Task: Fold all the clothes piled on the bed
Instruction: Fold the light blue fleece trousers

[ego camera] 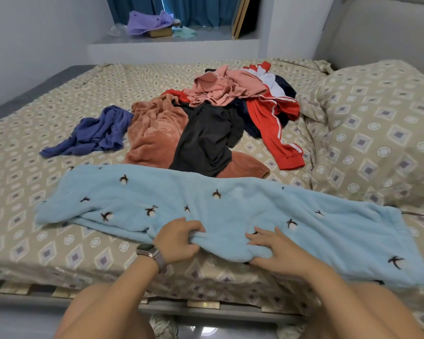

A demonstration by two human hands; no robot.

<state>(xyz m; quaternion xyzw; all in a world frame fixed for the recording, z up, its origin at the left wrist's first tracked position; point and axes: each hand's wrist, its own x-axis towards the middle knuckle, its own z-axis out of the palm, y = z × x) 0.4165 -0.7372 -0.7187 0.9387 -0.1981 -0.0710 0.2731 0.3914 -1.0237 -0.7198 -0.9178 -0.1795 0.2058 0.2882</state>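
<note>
A light blue fleece garment (206, 206) with small dark bird prints lies spread across the near side of the bed (34, 241). My left hand (179, 238), with a watch on its wrist, grips a bunched fold at the garment's near edge. My right hand (277, 253) pinches the same edge a little to the right. Behind it lies a pile: a blue-purple garment (96, 133), a rust-brown fleece piece (152, 135), a dark grey shirt (206, 138), a pink top (220, 89) and a red jacket with white stripes (272, 118).
A patterned pillow (377, 133) fills the right side of the bed. A window ledge (171, 45) behind the bed holds a purple cloth (149, 22) on a box. The bed frame's slats (203, 305) show at the near edge, by my knees.
</note>
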